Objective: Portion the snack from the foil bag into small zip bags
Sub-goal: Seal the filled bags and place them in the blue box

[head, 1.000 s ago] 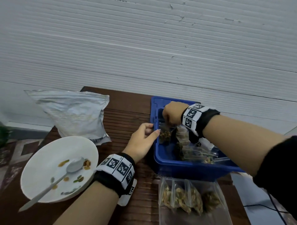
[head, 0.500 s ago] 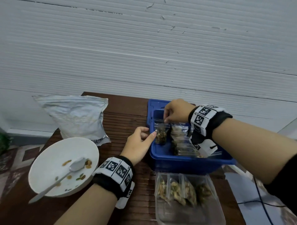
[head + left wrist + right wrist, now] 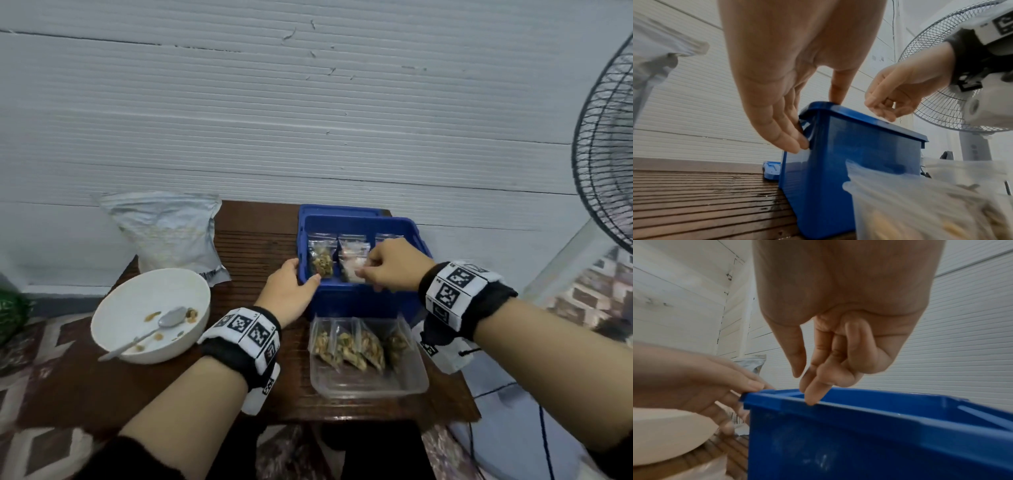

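Observation:
A blue bin (image 3: 356, 221) stands at the back of the wooden table (image 3: 253, 246). Small zip bags stand in a row inside it. One at the left (image 3: 321, 262) holds snack mix, and another (image 3: 351, 253) stands beside it. My left hand (image 3: 305, 272) holds the bin's near left corner, thumb on the rim and fingers (image 3: 797, 142) against the outer wall. My right hand (image 3: 368, 274) hovers over the front rim with loosely curled fingers (image 3: 812, 400). One fingertip touches the rim and the hand holds nothing. The crumpled foil bag (image 3: 164, 233) lies at the back left.
A white bowl (image 3: 137, 301) with a spoon (image 3: 150, 329) and a few crumbs sits front left. A clear container (image 3: 370, 383) holding several filled zip bags (image 3: 346, 346) sits right in front of the bin. A standing fan (image 3: 606, 154) is at the right, off the table.
My right hand let go of the zip bag it pinched in the bin and drew back to the front rim. My left hand moved onto the bin's corner.

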### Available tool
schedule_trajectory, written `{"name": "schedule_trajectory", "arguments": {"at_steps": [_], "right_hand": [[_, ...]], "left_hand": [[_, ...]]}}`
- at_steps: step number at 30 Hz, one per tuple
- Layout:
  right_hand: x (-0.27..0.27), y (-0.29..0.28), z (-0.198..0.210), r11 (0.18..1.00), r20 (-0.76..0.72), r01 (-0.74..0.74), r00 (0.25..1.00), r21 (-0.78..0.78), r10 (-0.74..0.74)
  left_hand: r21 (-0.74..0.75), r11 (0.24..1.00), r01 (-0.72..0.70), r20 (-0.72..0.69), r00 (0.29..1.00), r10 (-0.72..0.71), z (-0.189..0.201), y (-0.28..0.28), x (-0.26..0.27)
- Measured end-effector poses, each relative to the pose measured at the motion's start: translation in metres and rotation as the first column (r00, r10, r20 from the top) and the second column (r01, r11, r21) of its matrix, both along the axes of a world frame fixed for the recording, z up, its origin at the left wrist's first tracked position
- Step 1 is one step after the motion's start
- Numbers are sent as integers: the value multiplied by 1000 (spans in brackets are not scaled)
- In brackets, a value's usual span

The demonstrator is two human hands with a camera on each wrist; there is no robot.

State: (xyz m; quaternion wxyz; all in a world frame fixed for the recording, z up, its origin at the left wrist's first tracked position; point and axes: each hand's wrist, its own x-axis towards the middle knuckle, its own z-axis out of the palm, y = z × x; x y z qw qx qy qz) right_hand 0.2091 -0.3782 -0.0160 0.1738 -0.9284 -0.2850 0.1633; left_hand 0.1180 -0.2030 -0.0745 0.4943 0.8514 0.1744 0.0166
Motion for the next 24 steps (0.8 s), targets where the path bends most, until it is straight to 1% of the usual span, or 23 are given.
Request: {"name": "schedule_trajectory", "arguments": {"at_steps": [2,6,9,12,14,17,19,21,23,24], "right_hand": [[-11,-13,-6,997,25,32,999,-70,-30],[-29,-35,-23,967,131,132,986,-217,-105],[-41,-46,-38,941,160,197,975,-275,-157],[-48,-57,-51,942,161,242,965,-231,-209],[-49,-61,-58,949,121,253,965,-189,-233],[-50,-63,-56,955,98,263,963,-140,-251],[-53,-61,-45,967,80,239,969,-85,-233],[-55,-59,-30,982,50,187,981,-17,-186],[-57,-54,-17,991,25,130,991,39,-131],[-57,-52,-12,992,8,105,994,70,-106]], "left_hand": [[19,1000,22,-1,1000,-22,0,-4,-5],[40,997,68,-33,997,-66,-9,-10,-11],[60,996,64,-40,997,-62,-16,-16,-19],[57,997,53,-34,998,-51,-21,-24,-26],[48,998,41,-42,998,-39,-22,-28,-29],[129,992,-14,-20,1000,17,-18,-33,-33],[219,971,-99,29,995,95,-10,-37,-39],[310,933,-185,105,982,160,-1,-42,-44],[340,913,-227,171,969,177,6,-46,-47],[324,922,-212,187,970,158,10,-47,-48]]}}
